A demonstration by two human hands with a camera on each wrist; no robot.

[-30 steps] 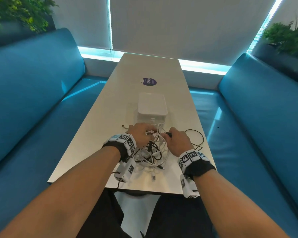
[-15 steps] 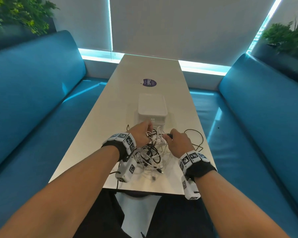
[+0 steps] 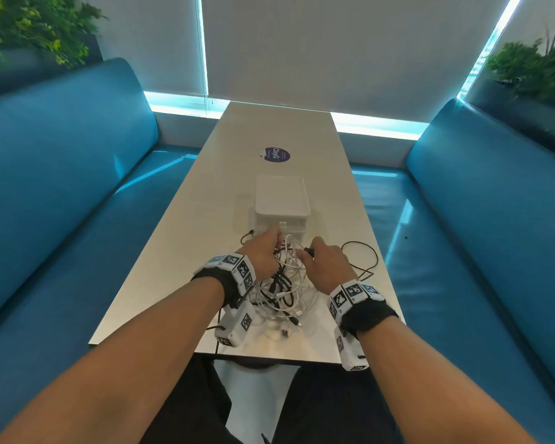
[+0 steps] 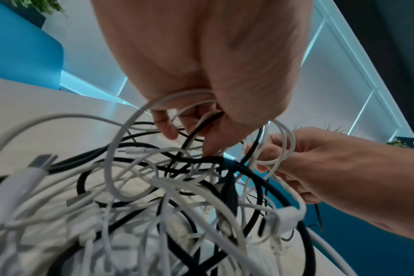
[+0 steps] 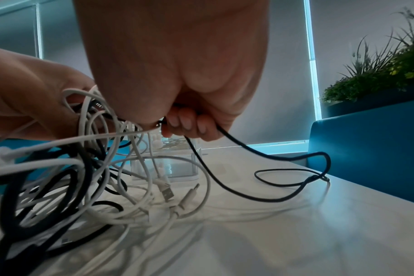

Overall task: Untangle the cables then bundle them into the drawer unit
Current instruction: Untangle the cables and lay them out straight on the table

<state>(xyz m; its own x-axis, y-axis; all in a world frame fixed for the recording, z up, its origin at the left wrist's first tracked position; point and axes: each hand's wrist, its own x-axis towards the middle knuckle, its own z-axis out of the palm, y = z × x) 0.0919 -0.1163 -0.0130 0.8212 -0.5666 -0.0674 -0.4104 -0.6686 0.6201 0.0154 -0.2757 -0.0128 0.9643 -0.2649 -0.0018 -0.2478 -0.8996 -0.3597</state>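
A tangle of white and black cables (image 3: 281, 293) lies on the near end of the table (image 3: 180, 251), in front of the white drawer unit (image 3: 282, 200). My left hand (image 3: 269, 248) grips several white and black loops at the top of the tangle (image 4: 201, 115). My right hand (image 3: 314, 254) holds a thin black cable (image 5: 272, 198) in curled fingers (image 5: 189, 125). That cable trails in a loop to the right on the table (image 3: 362, 257). Loose plugs (image 5: 168, 192) lie under the hands.
Blue bench seats (image 3: 61, 187) run along both sides of the narrow table. A round purple sticker (image 3: 277, 154) sits behind the drawer unit. Planters (image 3: 532, 68) stand behind the seats. The table's near edge (image 3: 269, 357) is just behind my wrists.
My left hand has shifted slightly forward toward the drawer unit, lifting white loops. My right hand keeps its hold on the black cable and has barely moved.
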